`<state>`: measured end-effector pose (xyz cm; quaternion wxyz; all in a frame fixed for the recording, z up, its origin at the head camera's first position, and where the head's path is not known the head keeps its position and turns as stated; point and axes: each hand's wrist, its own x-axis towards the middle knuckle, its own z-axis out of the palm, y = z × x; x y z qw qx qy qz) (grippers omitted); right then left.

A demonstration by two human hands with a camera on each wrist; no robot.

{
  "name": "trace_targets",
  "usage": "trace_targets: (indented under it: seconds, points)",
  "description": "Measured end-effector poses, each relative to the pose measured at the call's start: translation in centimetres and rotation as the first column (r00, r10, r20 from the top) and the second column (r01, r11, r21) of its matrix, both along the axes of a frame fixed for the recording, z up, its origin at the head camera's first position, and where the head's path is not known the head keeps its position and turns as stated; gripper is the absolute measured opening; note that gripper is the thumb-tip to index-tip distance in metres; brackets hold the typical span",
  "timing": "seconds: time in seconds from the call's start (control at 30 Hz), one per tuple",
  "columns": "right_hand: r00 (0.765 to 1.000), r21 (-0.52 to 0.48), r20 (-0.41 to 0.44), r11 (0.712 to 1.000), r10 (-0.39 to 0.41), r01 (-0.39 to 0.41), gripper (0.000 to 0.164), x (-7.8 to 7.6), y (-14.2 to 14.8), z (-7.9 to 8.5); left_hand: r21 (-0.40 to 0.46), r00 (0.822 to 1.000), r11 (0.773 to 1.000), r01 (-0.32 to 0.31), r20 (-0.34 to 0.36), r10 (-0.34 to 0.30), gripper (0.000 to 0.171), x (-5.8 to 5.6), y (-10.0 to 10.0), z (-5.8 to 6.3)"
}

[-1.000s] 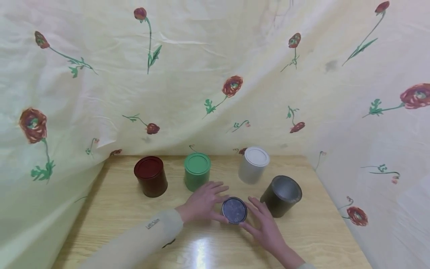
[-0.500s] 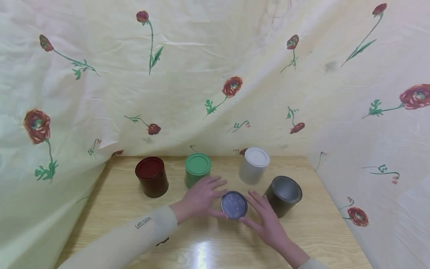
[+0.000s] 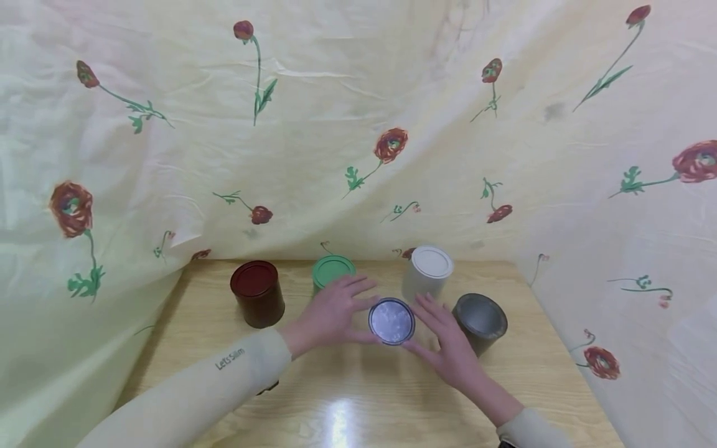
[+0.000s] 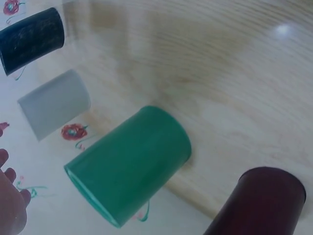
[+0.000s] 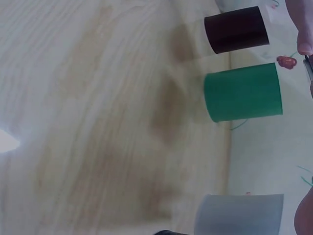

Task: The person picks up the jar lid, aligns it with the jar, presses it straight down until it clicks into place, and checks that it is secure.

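Between my two hands, in the head view, is a round dark-rimmed lid (image 3: 392,322) with a greyish face, raised over the table. My left hand (image 3: 334,314) pinches its left edge with thumb and fingertips. On the opposite side my right hand (image 3: 448,339) grips the rim the same way, other fingers spread. A sliver of the lid (image 5: 308,68) shows at the right wrist view's edge. Beyond my left hand stands a green can (image 3: 333,271), partly hidden by it. An open-topped black can (image 3: 480,323) is just right of my right hand.
A dark red can (image 3: 257,294) stands at the left of the wooden table (image 3: 297,404), and a white can (image 3: 428,274) at the back right. Floral cloth (image 3: 313,143) hangs behind and along both sides.
Both hands have moved up and away from me with the lid, which now appears higher and slightly larger. The cans have stayed put.
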<state>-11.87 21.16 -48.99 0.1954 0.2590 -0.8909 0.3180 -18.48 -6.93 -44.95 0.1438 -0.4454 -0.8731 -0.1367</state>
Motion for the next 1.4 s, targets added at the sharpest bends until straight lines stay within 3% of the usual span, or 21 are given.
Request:
trace_targets:
  seconds: [0.17, 0.43, 0.77, 1.0, 1.4]
  points:
    - [1.0, 0.011, 0.016, 1.0, 0.013, -0.014, 0.073, -0.9, 0.2, 1.1, 0.01, 1.0, 1.0, -0.011, 0.02, 0.011, 0.079, -0.7, 0.1, 0.8]
    - [0.999, 0.033, 0.034, 0.999, 0.038, -0.039, 0.073, -2.3, 1.0, 2.5, 0.018, 0.999, 1.0, -0.019, -0.036, 0.019, 0.078, -1.8, 0.5, 1.8]
    - [0.999, 0.086, 0.05, 0.996, 0.011, -0.015, 0.073, -3.3, 2.4, 4.3, -0.047, 0.997, 0.996, -0.077, 0.011, 0.078, 0.08, -2.5, 2.1, 3.4]
    - [0.999, 0.122, 0.049, 0.993, 0.002, -0.008, 0.069, -3.7, 3.6, 5.1, -0.085, 0.995, 0.992, -0.093, 0.027, 0.096, 0.083, -3.2, 3.6, 3.8]
    - [0.998, 0.118, 0.065, 0.993, -0.016, 0.008, 0.069, -3.4, 6.9, 5.6, -0.152, 0.996, 0.985, -0.087, -0.005, 0.087, 0.083, -4.0, 7.3, 3.9]
